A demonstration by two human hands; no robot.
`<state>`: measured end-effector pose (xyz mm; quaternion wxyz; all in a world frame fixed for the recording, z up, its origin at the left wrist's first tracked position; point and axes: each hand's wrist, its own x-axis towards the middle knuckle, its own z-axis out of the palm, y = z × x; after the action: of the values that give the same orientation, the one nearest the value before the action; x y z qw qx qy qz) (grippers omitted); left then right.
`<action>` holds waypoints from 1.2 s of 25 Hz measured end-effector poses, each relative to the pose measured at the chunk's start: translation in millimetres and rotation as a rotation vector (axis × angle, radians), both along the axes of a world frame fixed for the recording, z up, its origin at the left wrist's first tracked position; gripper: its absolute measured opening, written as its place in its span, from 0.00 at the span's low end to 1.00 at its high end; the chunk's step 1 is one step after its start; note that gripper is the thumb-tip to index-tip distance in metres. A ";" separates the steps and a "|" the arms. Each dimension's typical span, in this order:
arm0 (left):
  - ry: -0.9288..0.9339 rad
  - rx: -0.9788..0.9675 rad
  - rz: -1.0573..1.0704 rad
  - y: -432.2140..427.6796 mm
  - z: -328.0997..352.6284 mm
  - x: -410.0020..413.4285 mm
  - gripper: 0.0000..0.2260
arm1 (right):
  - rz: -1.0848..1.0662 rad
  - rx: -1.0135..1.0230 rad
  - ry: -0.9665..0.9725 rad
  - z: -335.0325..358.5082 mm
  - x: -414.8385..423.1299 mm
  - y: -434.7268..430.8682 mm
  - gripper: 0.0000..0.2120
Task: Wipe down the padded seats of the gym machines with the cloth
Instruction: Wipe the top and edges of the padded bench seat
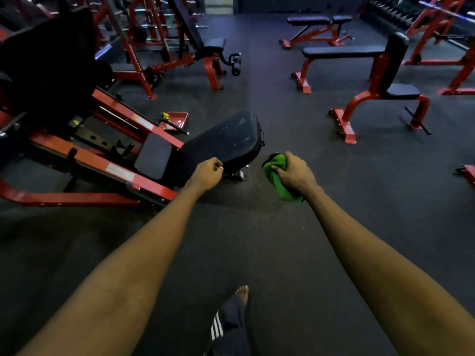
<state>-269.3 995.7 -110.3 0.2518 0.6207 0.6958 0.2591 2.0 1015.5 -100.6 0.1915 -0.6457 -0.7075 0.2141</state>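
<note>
Bunching under the right hand's (295, 173) curled fingers (thumb included): green cloth (279, 181).

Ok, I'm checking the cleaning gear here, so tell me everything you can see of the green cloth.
The green cloth is bright, soft-looking fabric, bunched into a wad rather than spread out. The right hand grips it, fingers curled round its middle, with folds poking out above and below the fist. It is held in the air over the dark floor, right of the black seat pad, not touching it.
</note>
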 end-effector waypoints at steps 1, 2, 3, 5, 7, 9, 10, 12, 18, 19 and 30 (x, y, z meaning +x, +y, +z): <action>-0.010 -0.004 0.004 23.7 -4.1 -3.6 0.10 | 0.002 -0.003 -0.009 -3.6 -3.5 24.4 0.18; -0.019 -0.013 0.010 47.4 -8.7 -7.7 0.10 | 0.002 -0.015 -0.021 -6.3 -7.4 48.4 0.18; -0.027 -0.026 0.018 71.2 -13.3 -11.8 0.10 | 0.002 -0.033 -0.037 -6.8 -11.6 72.4 0.18; -0.028 -0.057 0.029 117.8 -21.4 -19.7 0.09 | 0.011 -0.059 -0.069 -6.4 -20.6 120.0 0.17; -0.020 -0.085 0.029 156.1 -26.4 -26.3 0.09 | 0.027 -0.057 -0.075 -6.3 -30.5 159.7 0.17; -0.028 -0.093 0.049 198.2 -29.5 -33.7 0.10 | 0.043 -0.043 -0.061 -7.3 -41.0 203.1 0.18; -0.029 -0.106 0.050 216.4 -31.8 -35.8 0.10 | 0.054 -0.048 -0.058 -9.8 -44.7 222.0 0.18; -0.007 -0.137 0.047 250.0 -37.6 -37.7 0.10 | 0.074 -0.064 -0.057 -17.1 -49.2 259.9 0.17; 0.008 -0.193 0.111 351.9 -72.7 -37.1 0.10 | 0.141 -0.109 -0.133 -43.7 -41.0 392.4 0.19; 0.007 -0.198 0.127 370.9 -77.6 -33.7 0.10 | 0.154 -0.107 -0.135 -45.3 -39.7 418.4 0.19; -0.034 -0.303 0.245 534.3 -100.1 -9.5 0.11 | 0.315 -0.158 -0.150 -62.2 -54.4 631.7 0.19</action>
<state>-278.8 1530.0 -210.4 0.3205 0.4821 0.7928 0.1905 -52.4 1647.2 -162.8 0.0513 -0.5542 -0.7930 0.2477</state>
